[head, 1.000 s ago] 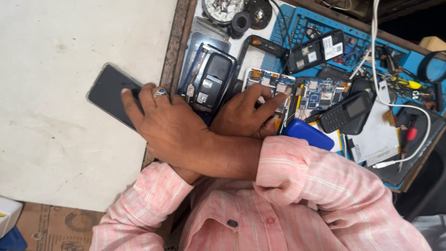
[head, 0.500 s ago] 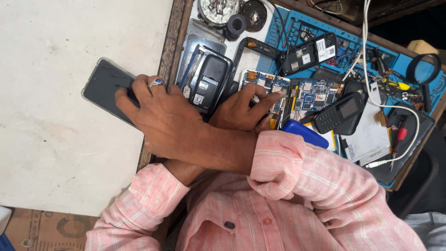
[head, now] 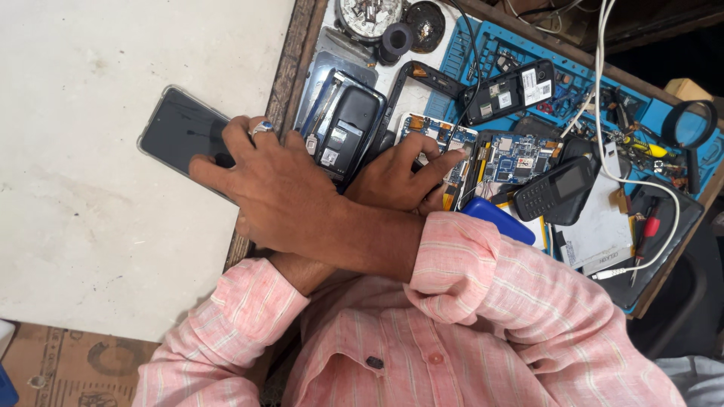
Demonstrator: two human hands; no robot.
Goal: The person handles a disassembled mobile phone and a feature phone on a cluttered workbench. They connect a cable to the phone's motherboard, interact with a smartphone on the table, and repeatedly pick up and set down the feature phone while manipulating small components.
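White tabletop [head: 113,226] lies at the left, and a cluttered blue mat [head: 573,75] at the right. The arms are crossed. The right hand [head: 264,181] lies spread over one dark smartphone [head: 177,132] near the wooden edge, fingers flat on its glass, pressing rather than clasping. The left hand [head: 396,177] points its forefinger onto a bare circuit board [head: 434,139], the other fingers curled; whether they hold anything I cannot tell.

The smartphone is probably light, stiff, slick and breakable, so it is best taken by its long edges. The board looks thin and fragile, so it is best held by its rims.

Counted: one smartphone, two circuit boards, the second [head: 516,158] beside the first, two opened handsets [head: 351,128] [head: 509,90], one keypad phone [head: 558,188], one magnifier [head: 694,124], one white cable [head: 664,203].
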